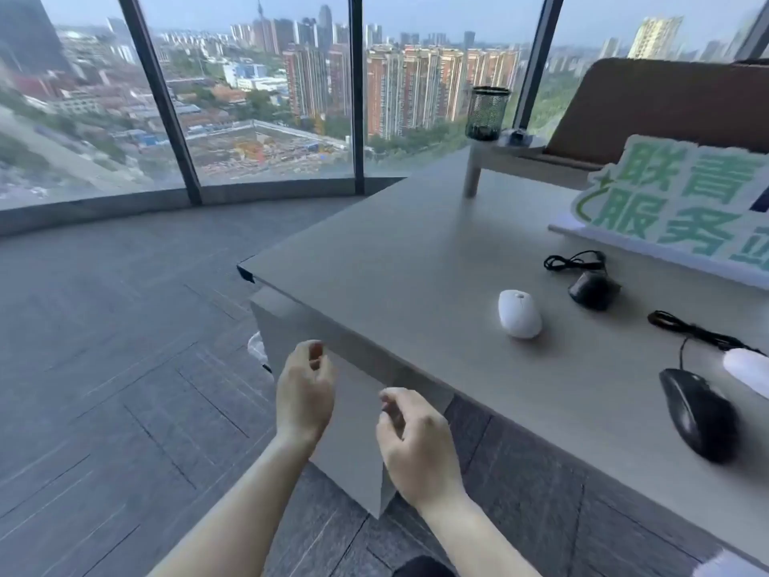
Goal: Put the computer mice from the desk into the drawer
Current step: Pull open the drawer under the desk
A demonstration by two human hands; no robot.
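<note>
Several computer mice lie on the grey desk: a white wireless mouse, a small black corded mouse, a large black corded mouse near the front right, and a white mouse cut off by the right edge. Under the desk's left edge hangs a grey drawer unit, its front closed. My left hand and my right hand hover in front of that drawer front with fingers curled and apart, holding nothing. Neither hand touches a mouse.
A green and white sign stands at the back right of the desk. A black mesh pen cup sits on a small raised shelf. Large windows stand behind, grey carpet floor to the left.
</note>
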